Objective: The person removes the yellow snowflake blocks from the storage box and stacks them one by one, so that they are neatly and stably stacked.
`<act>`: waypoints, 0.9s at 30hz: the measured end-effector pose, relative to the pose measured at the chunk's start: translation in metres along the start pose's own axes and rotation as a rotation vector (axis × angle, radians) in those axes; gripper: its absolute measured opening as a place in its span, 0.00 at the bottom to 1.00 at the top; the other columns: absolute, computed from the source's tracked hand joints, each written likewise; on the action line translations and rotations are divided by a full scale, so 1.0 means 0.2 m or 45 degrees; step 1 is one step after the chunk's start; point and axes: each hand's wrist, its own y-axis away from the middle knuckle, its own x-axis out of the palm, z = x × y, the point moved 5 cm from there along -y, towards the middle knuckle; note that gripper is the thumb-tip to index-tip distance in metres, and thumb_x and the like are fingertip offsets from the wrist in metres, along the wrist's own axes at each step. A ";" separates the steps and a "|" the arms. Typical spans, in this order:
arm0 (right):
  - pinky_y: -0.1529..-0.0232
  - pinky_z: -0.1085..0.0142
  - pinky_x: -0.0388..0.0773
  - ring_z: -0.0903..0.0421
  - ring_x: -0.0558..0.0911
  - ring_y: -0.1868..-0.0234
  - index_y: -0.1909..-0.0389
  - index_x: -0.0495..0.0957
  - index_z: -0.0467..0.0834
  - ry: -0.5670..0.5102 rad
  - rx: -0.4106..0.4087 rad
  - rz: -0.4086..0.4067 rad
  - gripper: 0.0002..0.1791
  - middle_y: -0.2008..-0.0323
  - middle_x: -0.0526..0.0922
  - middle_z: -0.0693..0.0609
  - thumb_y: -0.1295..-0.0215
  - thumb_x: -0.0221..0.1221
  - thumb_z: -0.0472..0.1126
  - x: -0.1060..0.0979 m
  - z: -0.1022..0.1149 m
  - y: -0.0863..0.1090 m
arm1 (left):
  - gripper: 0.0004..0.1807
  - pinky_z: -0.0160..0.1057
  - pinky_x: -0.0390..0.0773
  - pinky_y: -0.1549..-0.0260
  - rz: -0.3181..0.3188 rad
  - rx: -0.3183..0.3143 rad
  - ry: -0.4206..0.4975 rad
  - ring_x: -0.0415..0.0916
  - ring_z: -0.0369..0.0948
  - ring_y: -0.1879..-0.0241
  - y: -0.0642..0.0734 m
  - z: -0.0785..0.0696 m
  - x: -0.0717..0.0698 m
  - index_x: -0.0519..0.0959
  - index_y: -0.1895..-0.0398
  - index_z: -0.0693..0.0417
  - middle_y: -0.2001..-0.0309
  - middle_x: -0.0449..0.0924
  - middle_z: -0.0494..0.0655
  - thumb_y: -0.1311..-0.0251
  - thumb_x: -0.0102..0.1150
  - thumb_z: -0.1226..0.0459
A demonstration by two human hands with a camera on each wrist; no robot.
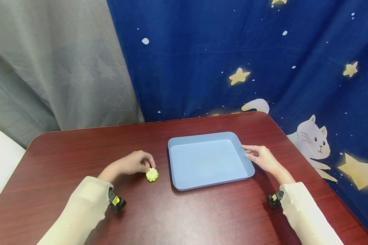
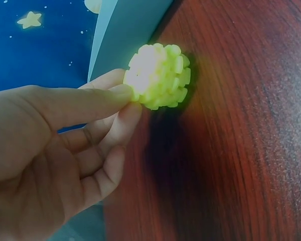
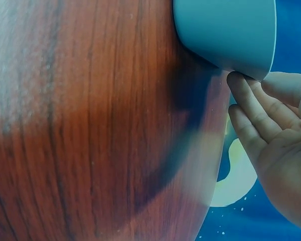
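Observation:
My left hand (image 1: pixel 137 162) pinches a small bright yellow-green knobby ball (image 1: pixel 152 174) between thumb and fingertips, left of a blue tray. Close up in the left wrist view, the ball (image 2: pixel 158 76) is covered in blocky bumps, and a dark shadow falls on the table beneath it. The shallow rectangular tray (image 1: pixel 207 161) lies flat with nothing in it. At its right side, my right hand (image 1: pixel 263 159) touches the wall near the rim with its fingertips. Its fingers (image 3: pixel 251 103) are fairly straight against the tray's outer wall (image 3: pixel 226 30) in the right wrist view.
Everything rests on a reddish-brown wooden table (image 1: pixel 202 217) with rounded far corners. Behind it hang a grey curtain (image 1: pixel 64 61) and a blue one (image 1: pixel 202 61) with stars and a white cat. A white surface (image 1: pixel 1 163) borders the left edge.

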 end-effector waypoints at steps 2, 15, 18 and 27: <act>0.58 0.55 0.76 0.44 0.80 0.57 0.44 0.71 0.34 0.000 0.001 0.000 0.22 0.55 0.78 0.36 0.41 0.57 0.29 0.00 0.00 0.00 | 0.09 0.33 0.70 0.75 -0.001 -0.001 0.001 0.68 0.37 0.76 0.00 0.00 0.00 0.79 0.70 0.60 0.76 0.75 0.46 0.53 0.55 0.79; 0.58 0.55 0.76 0.44 0.80 0.56 0.44 0.71 0.34 -0.001 0.002 0.006 0.22 0.55 0.79 0.36 0.40 0.57 0.30 0.00 0.00 0.00 | 0.10 0.33 0.70 0.75 -0.001 -0.003 -0.008 0.68 0.38 0.76 0.01 -0.01 0.00 0.79 0.71 0.60 0.77 0.74 0.46 0.54 0.53 0.79; 0.58 0.56 0.76 0.44 0.80 0.57 0.44 0.71 0.34 0.002 -0.003 0.004 0.22 0.56 0.79 0.37 0.40 0.57 0.30 0.01 0.00 -0.01 | 0.09 0.33 0.70 0.75 -0.006 -0.009 -0.004 0.68 0.38 0.76 0.02 -0.01 0.00 0.79 0.70 0.60 0.77 0.74 0.46 0.53 0.53 0.79; 0.58 0.56 0.76 0.45 0.80 0.57 0.44 0.71 0.34 -0.019 0.003 0.021 0.22 0.57 0.80 0.37 0.40 0.57 0.31 0.01 -0.01 -0.01 | 0.06 0.35 0.72 0.74 -0.079 -0.045 -0.014 0.72 0.38 0.76 0.07 0.01 -0.05 0.77 0.65 0.62 0.74 0.77 0.48 0.46 0.54 0.73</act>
